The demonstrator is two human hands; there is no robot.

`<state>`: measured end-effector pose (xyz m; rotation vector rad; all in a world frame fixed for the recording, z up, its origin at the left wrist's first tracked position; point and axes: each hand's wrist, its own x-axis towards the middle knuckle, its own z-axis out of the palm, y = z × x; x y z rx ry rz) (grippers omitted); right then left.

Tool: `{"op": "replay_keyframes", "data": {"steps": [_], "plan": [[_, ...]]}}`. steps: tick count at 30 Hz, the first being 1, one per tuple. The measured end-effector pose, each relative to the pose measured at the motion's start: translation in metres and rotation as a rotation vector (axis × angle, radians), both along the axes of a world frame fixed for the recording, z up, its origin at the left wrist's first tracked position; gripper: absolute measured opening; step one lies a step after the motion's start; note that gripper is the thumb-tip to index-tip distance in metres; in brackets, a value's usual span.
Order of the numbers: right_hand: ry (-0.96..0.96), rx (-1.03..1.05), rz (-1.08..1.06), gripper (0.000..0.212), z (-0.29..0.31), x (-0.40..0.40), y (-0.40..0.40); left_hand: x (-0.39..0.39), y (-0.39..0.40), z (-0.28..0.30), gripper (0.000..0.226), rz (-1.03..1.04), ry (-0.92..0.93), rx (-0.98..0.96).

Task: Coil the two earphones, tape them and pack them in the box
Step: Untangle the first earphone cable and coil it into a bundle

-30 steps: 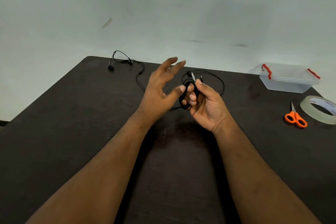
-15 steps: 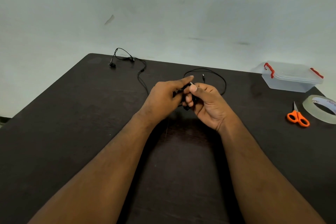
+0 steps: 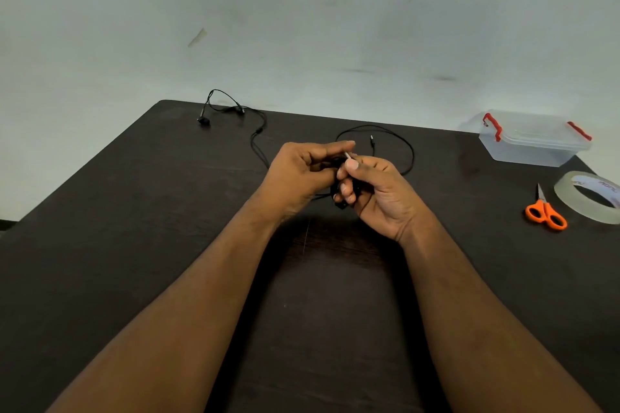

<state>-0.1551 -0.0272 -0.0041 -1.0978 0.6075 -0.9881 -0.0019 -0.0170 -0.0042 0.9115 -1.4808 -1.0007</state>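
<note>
Btwn both hands (image 3: 339,174), coiled earphone (image 3: 345,193) pinched above table (image 3: 134,211).

No readable text anywhere. Only candidate: the tape roll (image 3: 587,196), right of the scissors (image 3: 546,211), has dark print on its white inner core, too small and blurred to make out any letters. The box (image 3: 533,141), beyond the scissors, carries no label or marking that shows. The scissors themselves show no brand.
</note>
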Motion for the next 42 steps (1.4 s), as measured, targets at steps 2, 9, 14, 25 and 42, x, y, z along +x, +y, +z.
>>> {"op": "replay_keyframes", "data": {"steps": [2, 9, 14, 25, 42], "plan": [[-0.004, 0.003, -0.011, 0.02, 0.0, 0.0, -0.001, -0.007, 0.001, -0.001, 0.036, 0.095, 0.026, -0.02], [0.002, 0.049, -0.162, 0.018, 0.001, 0.007, -0.005, -0.02, 0.005, -0.002, 0.032, 0.325, -0.058, -0.061], [0.038, 0.241, -0.313, 0.025, 0.004, 0.015, -0.005, -0.021, 0.007, -0.005, 0.033, 0.354, -0.228, -0.109], [0.048, 0.083, -0.468, 0.015, -0.008, 0.03, -0.004, -0.014, 0.001, -0.003, 0.028, 0.452, -0.365, -0.095], [0.588, -0.611, -0.649, 0.019, -0.019, 0.015, -0.011, -0.009, -0.009, -0.012, 0.034, 0.448, -0.211, 0.046]]}}
